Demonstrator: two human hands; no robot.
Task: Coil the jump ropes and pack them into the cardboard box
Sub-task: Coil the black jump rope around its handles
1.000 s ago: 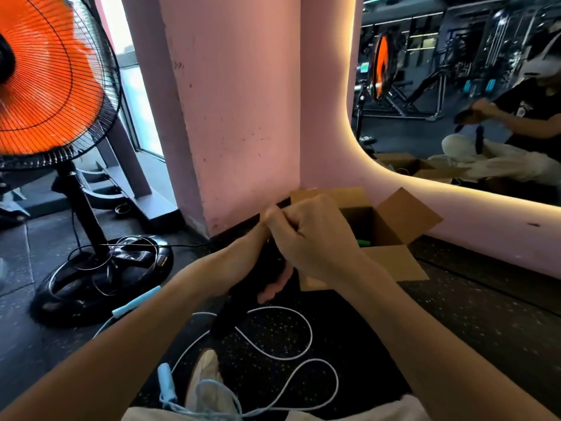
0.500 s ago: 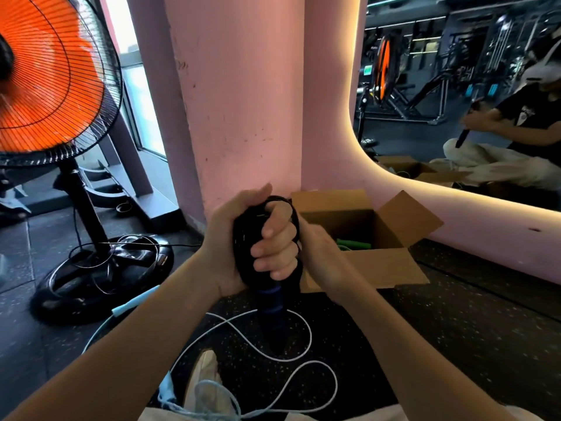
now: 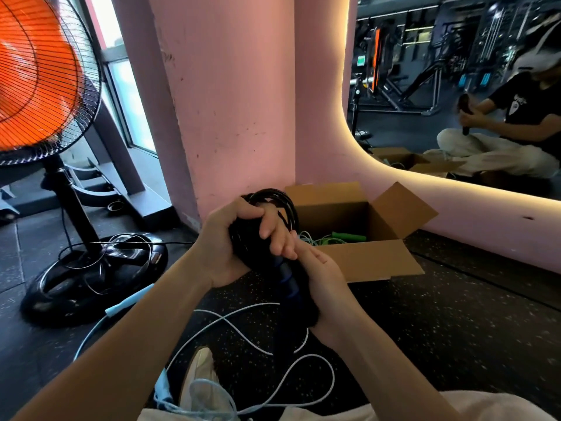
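A coiled black jump rope (image 3: 274,205) with dark blue-ringed handles sits bundled in front of me. My left hand (image 3: 239,238) is wrapped around the coil's upper part. Lower down, my right hand (image 3: 321,284) grips the handles from the right side. Just behind the hands stands the open cardboard box (image 3: 373,259), holding a green jump rope (image 3: 343,237) and some pale cord. On the dark floor near my legs a light blue jump rope (image 3: 252,332) lies loose, one handle (image 3: 129,302) at the left.
A big orange floor fan (image 3: 36,80) on a black round base (image 3: 91,275) stands at the left. A pink pillar (image 3: 230,95) rises behind the box. At the right a wall mirror (image 3: 455,86) reflects a seated person and the gym.
The black bundle has been turned upright and lifted slightly; my left hand now wraps its top, while my right hand has slid down onto the handles.
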